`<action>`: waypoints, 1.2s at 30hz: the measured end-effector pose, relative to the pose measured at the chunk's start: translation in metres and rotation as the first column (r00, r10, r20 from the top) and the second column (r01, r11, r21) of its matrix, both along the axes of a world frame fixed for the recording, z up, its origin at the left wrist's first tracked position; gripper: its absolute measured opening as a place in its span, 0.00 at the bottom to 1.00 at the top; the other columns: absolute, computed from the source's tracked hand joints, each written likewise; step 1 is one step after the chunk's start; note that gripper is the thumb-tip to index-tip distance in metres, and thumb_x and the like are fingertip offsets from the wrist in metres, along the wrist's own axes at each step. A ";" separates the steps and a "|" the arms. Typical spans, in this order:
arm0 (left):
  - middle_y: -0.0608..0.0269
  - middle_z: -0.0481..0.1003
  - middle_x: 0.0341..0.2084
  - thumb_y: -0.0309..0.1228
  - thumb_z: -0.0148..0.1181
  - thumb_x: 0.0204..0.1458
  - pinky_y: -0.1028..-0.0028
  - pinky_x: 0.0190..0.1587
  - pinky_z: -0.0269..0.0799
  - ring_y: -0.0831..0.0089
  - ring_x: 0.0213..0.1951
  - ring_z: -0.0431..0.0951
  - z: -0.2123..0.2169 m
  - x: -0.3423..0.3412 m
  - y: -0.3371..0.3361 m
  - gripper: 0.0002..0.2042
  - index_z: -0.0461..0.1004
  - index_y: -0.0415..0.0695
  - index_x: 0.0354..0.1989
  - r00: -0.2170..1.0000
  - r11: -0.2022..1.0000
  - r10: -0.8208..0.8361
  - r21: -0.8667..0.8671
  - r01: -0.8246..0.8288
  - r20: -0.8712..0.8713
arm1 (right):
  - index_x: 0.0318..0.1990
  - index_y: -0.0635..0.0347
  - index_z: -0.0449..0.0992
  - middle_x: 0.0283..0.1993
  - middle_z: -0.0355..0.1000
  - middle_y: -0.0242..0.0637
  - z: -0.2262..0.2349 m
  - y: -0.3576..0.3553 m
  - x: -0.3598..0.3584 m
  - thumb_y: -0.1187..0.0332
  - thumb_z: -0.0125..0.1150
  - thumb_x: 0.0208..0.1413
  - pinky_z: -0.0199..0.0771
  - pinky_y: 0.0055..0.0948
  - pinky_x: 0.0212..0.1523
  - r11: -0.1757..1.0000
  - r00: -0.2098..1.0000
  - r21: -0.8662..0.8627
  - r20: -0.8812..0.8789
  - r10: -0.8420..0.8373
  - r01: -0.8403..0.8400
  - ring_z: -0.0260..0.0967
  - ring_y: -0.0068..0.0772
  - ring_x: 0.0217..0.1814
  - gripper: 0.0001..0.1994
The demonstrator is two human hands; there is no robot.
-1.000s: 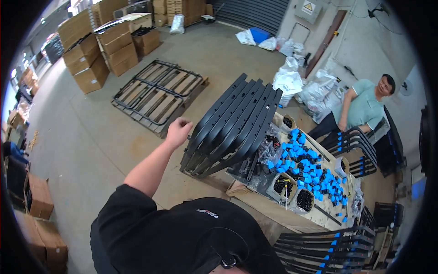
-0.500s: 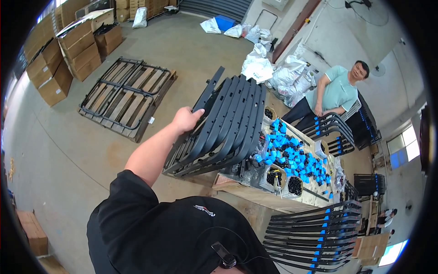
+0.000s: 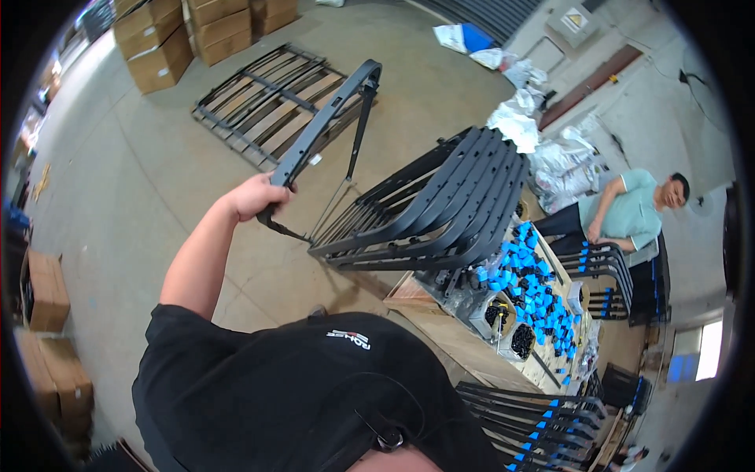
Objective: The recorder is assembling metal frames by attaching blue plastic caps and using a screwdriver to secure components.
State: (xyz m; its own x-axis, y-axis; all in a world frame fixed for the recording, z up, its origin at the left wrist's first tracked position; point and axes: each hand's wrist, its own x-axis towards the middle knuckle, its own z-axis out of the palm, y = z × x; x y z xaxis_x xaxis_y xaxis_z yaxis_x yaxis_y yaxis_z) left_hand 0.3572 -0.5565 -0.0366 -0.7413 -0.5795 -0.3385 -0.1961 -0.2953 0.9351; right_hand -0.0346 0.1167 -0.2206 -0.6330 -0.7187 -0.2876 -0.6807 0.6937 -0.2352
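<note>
Black curved frame piece [image 3: 326, 130] lifted clear of the stacked black frames [image 3: 440, 208], clenched in the left hand [image 3: 259, 197]; right hand out of sight

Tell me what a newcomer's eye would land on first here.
Probably the left hand, centre-left, gripping a long curved black frame piece raised above the floor. Right of it a stack of similar black frames leans on a workbench strewn with bright blue parts. The right hand is out of view.
</note>
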 end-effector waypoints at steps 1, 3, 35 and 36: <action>0.66 0.72 0.21 0.27 0.63 0.52 0.70 0.27 0.72 0.75 0.21 0.73 0.003 0.018 0.027 0.11 0.73 0.39 0.43 1.000 0.995 -0.021 0.093 0.022 -0.013 | 0.33 0.59 0.76 0.27 0.74 0.43 -0.002 0.005 -0.003 0.59 0.62 0.57 0.74 0.45 0.27 0.999 0.999 0.007 0.007 0.045 -0.045 0.72 0.40 0.25 0.12; 0.64 0.70 0.16 0.25 0.61 0.53 0.69 0.23 0.71 0.73 0.16 0.70 0.002 0.021 0.069 0.10 0.71 0.38 0.43 0.999 0.989 -0.054 0.140 0.054 -0.003 | 0.33 0.59 0.76 0.26 0.74 0.43 0.019 -0.019 -0.005 0.59 0.62 0.57 0.74 0.45 0.26 0.996 0.996 -0.006 0.020 0.084 -0.084 0.72 0.40 0.25 0.12; 0.49 0.77 0.52 0.32 0.54 0.64 0.66 0.61 0.67 0.63 0.55 0.76 0.008 0.138 0.345 0.18 0.73 0.36 0.58 0.548 0.035 0.746 -0.799 -0.600 -0.379 | 0.34 0.59 0.73 0.34 0.77 0.37 0.074 -0.119 0.119 0.70 0.74 0.46 0.74 0.34 0.42 0.750 0.710 -0.662 0.536 0.456 0.018 0.74 0.32 0.37 0.13; 0.49 0.77 0.52 0.32 0.54 0.64 0.66 0.61 0.67 0.63 0.55 0.76 0.013 0.136 0.335 0.18 0.73 0.36 0.58 0.608 0.087 0.702 -0.803 -0.590 -0.371 | 0.33 0.58 0.72 0.33 0.76 0.38 0.064 -0.114 0.115 0.72 0.74 0.45 0.74 0.34 0.41 0.742 0.748 -0.670 0.482 0.456 -0.020 0.75 0.35 0.37 0.13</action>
State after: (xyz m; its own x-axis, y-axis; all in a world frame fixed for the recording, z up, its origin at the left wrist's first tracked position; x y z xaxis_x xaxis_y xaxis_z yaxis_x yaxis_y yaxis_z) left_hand 0.4936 -0.2220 -0.0234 0.0709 -0.8102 0.5819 -0.4421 0.4975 0.7464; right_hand 0.0805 0.0030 -0.1564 -0.2686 -0.9631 0.0140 -0.3668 0.0888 -0.9260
